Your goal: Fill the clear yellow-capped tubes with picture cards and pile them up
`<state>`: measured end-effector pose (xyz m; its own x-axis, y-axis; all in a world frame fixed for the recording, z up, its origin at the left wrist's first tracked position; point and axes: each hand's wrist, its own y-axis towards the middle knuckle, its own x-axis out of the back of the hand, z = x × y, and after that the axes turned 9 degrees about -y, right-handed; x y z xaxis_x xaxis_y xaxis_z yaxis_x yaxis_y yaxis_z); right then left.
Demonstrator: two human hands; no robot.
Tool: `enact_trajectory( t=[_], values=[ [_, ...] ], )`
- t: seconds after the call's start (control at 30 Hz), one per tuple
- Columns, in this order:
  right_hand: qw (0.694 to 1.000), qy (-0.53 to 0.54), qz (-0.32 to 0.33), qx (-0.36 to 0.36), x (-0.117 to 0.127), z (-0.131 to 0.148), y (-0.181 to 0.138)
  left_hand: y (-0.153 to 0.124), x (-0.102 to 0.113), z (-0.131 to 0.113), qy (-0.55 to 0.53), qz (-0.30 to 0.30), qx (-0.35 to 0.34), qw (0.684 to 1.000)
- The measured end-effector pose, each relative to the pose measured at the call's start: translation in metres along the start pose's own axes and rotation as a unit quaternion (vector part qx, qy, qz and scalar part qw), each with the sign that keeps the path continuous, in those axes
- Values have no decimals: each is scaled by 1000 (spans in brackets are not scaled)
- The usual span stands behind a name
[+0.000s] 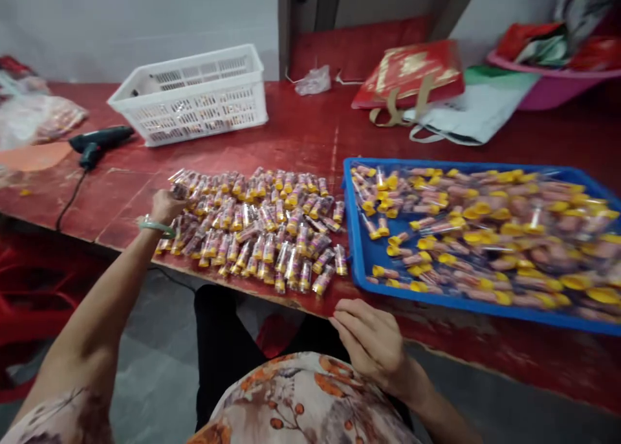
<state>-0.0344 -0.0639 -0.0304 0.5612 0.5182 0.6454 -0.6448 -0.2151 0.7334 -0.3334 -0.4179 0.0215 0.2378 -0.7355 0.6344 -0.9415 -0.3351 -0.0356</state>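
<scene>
My left hand (pixel 167 206), with a pale green bangle at the wrist, is at the left end of a pile of small wrapped tubes (pixel 266 227). Its fingers are closed on a clear-wrapped tube (pixel 179 190) at the pile's edge, partly hidden by the hand. The tubes are pinkish-purple with yellow ends and lie in rough rows. Above my lap, by the front edge of the table, my right hand (pixel 373 344) is loosely closed, fingers together, and nothing shows in it. To its upper right is a blue tray (pixel 359 263) of similar tubes with flared yellow ends.
The red table (pixel 310 133) also bears a white slotted basket (pixel 204 117) behind the pile, a dark heat gun (pixel 99 138) with a trailing cord, and plastic bags (pixel 39 114). Toward the back right lie a red gift bag (pixel 412 75), a white bag (pixel 480 111) and a pink basin (pixel 553 88).
</scene>
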Motion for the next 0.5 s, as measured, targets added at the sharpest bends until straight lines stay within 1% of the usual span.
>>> enact_trajectory(
  t=[0.07, 0.1, 0.17, 0.2, 0.23, 0.27, 0.3, 0.33, 0.37, 0.4, 0.43, 0.47, 0.5],
  values=[
    [1000, -24, 1, -14, 13, -22, 6, -11, 0, -5, -49, -33, -7, 998],
    [999, -46, -4, -29, 19, -40, 10, -20, 1, -7, -80, -50, -14, 995],
    [991, -117, 0, -69, 26, -87, 17, -46, 1, -13, -147, -73, -23, 986],
    [984, -160, 25, -72, 25, -114, 21, -63, 1, -15, -193, -64, -17, 979],
    [976, -197, 66, -64, 22, -142, 24, -83, -1, -17, -246, -41, 1, 968],
    [974, -199, 87, -65, 17, -168, 28, -104, -4, -18, -356, 5, 48, 933],
    [972, -194, 113, -74, 9, -191, 31, -127, -9, -18, -451, 89, 106, 882],
    [967, -187, 142, -102, 0, -210, 34, -149, -15, -18, -515, 127, 159, 833],
    [966, -175, 151, -113, -9, -224, 38, -171, -22, -17, -557, 162, 202, 789],
    [966, -163, 156, -124, -19, -231, 42, -190, -30, -16, -590, 178, 224, 755],
    [968, -151, 153, -132, -27, -232, 45, -205, -38, -15, -613, 188, 243, 728],
    [970, -142, 137, -141, -33, -228, 48, -218, -45, -13, -621, 220, 258, 707],
    [972, -134, 112, -158, -38, -218, 49, -227, -49, -11, -624, 238, 267, 695]
  ],
)
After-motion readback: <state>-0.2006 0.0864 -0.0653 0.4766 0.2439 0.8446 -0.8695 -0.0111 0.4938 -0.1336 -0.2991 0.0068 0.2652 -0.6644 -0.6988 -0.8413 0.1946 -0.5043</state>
